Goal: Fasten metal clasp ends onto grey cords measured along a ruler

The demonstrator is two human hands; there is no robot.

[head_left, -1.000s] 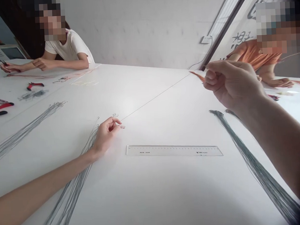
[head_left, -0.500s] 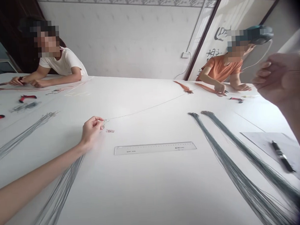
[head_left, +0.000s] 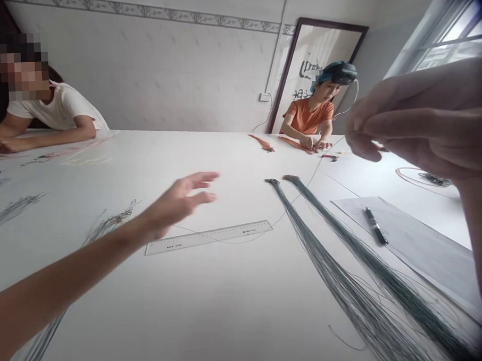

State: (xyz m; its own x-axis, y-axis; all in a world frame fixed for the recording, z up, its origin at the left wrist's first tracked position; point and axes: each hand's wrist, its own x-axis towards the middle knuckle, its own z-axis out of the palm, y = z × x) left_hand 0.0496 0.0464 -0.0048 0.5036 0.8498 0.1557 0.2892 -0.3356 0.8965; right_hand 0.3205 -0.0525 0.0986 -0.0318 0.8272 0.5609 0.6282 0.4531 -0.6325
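Observation:
My left hand (head_left: 186, 200) hovers above the white table, fingers apart with nothing in them, slightly blurred. Raised at the right, close to the camera, my right hand (head_left: 418, 122) has its fingers pinched together. From it a thin grey wire (head_left: 313, 173) runs down across the table and loops loosely over a clear ruler (head_left: 211, 236). The ruler lies just beyond and right of my left wrist. Behind my left forearm lies a bundle of wires with curled ends (head_left: 117, 219). Its middle is hidden by the arm.
Two long grey-green wire bundles (head_left: 319, 235) (head_left: 359, 244) stretch along the right. Beside them a black pen (head_left: 375, 227) rests on paper (head_left: 411, 247). Two people sit across the table, one in orange (head_left: 310, 116) working with reddish strands (head_left: 297, 144), one in white (head_left: 72, 108).
My left hand has let go of the wire end and opened. The wire, stretched nearly straight before, now hangs slack over the ruler. The view has turned right, and my right hand appears larger.

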